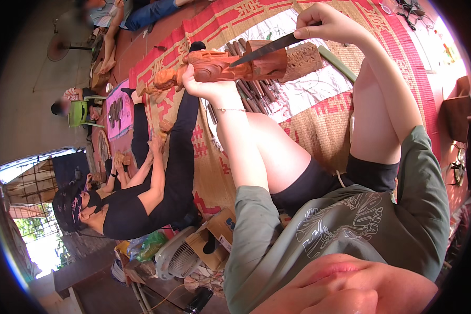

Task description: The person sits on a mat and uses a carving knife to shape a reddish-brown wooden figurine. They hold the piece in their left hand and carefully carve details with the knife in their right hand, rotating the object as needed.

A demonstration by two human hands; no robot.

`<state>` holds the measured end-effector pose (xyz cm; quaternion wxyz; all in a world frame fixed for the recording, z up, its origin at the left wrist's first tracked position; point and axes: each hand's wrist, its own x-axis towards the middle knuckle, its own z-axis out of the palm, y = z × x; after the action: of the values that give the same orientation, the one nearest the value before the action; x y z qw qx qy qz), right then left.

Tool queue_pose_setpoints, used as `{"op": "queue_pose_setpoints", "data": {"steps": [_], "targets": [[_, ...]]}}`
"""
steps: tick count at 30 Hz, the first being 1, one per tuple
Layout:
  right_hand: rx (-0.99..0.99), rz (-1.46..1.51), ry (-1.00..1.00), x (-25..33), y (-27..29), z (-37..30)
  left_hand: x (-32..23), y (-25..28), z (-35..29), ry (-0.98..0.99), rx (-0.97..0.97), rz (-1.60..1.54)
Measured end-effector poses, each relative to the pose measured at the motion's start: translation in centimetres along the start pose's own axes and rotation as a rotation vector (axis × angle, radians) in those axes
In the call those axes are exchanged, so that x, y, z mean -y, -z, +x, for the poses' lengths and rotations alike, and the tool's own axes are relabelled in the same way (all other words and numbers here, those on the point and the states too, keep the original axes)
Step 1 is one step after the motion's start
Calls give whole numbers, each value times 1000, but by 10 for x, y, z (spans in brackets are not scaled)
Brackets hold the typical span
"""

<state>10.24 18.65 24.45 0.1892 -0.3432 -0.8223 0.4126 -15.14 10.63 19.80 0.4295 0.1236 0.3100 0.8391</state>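
Observation:
A reddish-brown carved wooden figure (214,65) lies sideways in front of me, its rougher, paler block end pointing right. My left hand (204,88) is closed around its underside near the left end, holding it up above the mat. Up and to the right, my right hand (327,23) grips the end of a long, dark, flat file (271,49). The file slants down to the left, and its narrow tip lies against the middle of the figure. Part of the figure is hidden behind the file and my left fingers.
Several slim carving tools (256,97) lie on a white cloth (322,86) over the patterned woven mat (209,172). On the left, a co-worker in black (131,209) sits handling a smaller carving. A cardboard box (214,240) and a fan (178,259) stand at the lower left.

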Motion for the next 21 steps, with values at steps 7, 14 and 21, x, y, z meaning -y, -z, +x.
{"op": "queue_pose_setpoints", "data": {"steps": [7,14,21], "targets": [[-20,-35,-92,20,-1,-2,4,2,1,8,-54,10],[-120,295,-150,29,0,-4,9,-6,-8,-34,-93,90],[-267,632,-45,33,-13,-10,19,-3,-2,-172,-76,145]]}}
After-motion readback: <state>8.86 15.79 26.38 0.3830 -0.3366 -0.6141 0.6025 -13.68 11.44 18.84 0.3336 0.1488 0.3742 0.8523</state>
